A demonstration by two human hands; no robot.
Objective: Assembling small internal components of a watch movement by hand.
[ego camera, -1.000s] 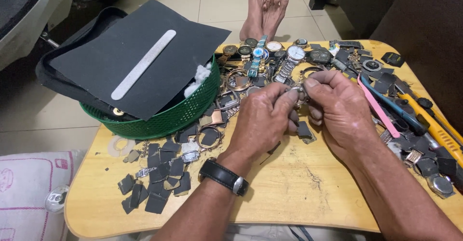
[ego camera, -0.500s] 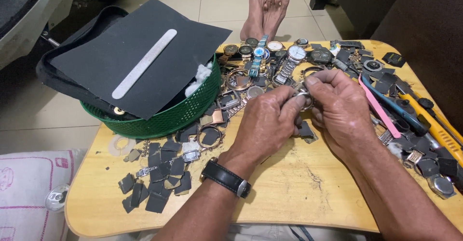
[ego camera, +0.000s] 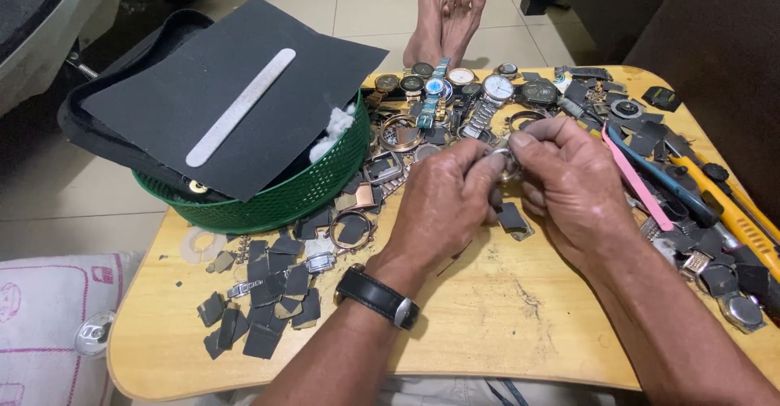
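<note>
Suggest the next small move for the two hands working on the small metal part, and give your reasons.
Probably hold steady and keep the part over the table. Both the left hand and right hand pinch the small metal part between fingertips, above a clutter of watches where a dropped piece could get lost.

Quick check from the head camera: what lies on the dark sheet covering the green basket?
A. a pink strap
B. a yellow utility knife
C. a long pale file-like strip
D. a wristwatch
C: a long pale strip lies slantwise on the dark sheet over the green basket.
</note>
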